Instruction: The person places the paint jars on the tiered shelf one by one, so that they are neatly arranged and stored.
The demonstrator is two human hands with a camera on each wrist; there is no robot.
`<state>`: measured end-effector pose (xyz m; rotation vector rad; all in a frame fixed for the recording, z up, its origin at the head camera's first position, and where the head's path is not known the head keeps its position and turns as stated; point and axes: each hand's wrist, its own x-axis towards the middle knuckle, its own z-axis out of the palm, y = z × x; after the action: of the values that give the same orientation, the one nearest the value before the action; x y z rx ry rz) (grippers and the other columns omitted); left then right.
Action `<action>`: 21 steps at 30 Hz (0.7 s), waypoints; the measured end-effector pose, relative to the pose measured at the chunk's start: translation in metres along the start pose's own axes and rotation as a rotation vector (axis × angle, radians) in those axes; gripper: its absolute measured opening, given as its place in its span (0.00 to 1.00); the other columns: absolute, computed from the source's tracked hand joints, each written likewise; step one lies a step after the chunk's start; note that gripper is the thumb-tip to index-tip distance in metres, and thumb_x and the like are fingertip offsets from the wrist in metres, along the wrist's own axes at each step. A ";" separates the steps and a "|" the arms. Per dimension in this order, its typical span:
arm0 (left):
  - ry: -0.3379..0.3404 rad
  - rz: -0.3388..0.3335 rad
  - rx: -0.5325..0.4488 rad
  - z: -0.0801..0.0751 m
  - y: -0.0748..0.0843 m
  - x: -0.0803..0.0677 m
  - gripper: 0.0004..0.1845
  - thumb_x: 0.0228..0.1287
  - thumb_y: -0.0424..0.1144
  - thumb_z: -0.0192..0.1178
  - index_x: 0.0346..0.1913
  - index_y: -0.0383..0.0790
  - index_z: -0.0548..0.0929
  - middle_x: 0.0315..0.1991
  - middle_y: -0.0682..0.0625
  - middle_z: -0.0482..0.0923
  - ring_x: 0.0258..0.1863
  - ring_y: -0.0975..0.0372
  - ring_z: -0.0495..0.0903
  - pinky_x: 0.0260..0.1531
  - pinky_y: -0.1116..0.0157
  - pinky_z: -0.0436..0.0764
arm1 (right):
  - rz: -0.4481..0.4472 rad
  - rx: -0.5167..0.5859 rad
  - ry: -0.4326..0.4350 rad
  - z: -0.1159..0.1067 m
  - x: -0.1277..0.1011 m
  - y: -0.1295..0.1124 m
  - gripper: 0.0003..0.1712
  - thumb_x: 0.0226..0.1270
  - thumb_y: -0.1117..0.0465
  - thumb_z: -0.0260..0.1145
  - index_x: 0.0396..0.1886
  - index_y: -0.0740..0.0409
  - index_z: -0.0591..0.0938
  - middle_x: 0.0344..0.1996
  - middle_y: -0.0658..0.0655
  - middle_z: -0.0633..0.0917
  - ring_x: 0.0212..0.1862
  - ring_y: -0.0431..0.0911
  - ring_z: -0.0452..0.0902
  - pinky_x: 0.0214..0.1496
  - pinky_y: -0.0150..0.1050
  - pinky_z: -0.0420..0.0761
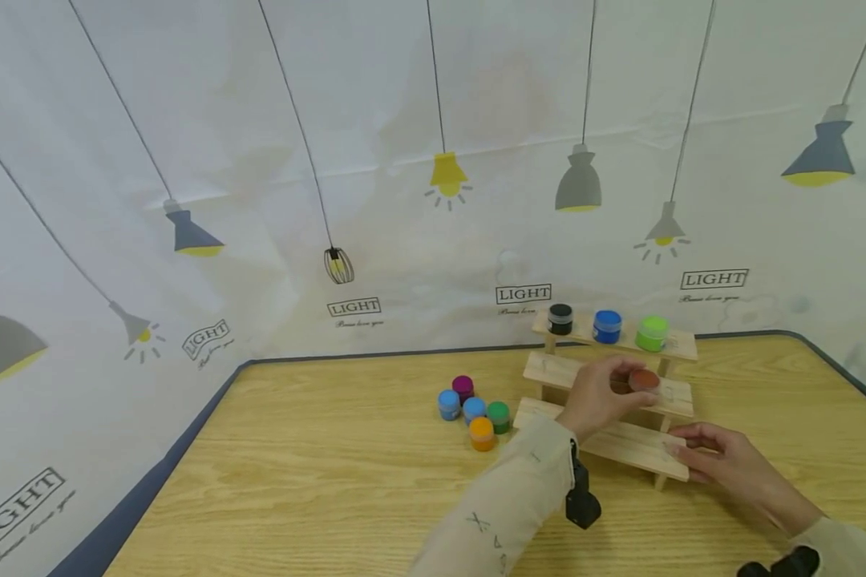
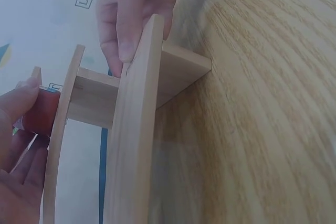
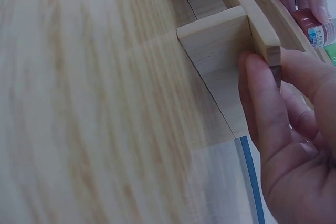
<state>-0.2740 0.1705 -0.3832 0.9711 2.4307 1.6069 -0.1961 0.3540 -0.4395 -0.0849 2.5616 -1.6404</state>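
Head view, right of centre: my left hand (image 1: 597,398) pinches a reddish-brown paint pot (image 1: 644,380) on the wooden rack (image 1: 606,442); my right hand (image 1: 722,461) grips its lowest shelf.

Both arms wear pale beige long sleeves — left sleeve (image 1: 505,505) printed with small dark marks. Black camera unit (image 1: 581,501) strapped under left wrist — another black unit (image 1: 787,563) at right wrist.

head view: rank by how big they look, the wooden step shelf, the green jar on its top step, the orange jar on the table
1. wooden step shelf, by far the largest.
2-3. green jar and orange jar look alike; the orange one sits nearer the camera, so no ranking between them.
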 end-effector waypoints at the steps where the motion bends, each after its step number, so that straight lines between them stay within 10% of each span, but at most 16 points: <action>1: 0.003 0.000 -0.006 0.000 -0.001 0.000 0.21 0.50 0.37 0.67 0.49 0.42 0.79 0.37 0.58 0.78 0.32 0.74 0.75 0.30 0.78 0.73 | 0.002 0.003 0.001 0.000 0.000 0.000 0.27 0.68 0.58 0.54 0.53 0.80 0.66 0.38 0.57 0.76 0.35 0.34 0.75 0.34 0.35 0.79; 21: 0.061 -0.102 -0.059 0.007 0.003 -0.003 0.18 0.49 0.38 0.68 0.46 0.45 0.78 0.30 0.61 0.75 0.27 0.74 0.72 0.26 0.76 0.73 | 0.009 -0.001 0.009 0.001 0.000 0.000 0.26 0.68 0.58 0.54 0.54 0.79 0.66 0.39 0.58 0.77 0.35 0.35 0.75 0.34 0.35 0.79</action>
<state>-0.2678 0.1749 -0.3846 0.7873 2.4127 1.6866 -0.1961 0.3532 -0.4401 -0.0661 2.5655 -1.6392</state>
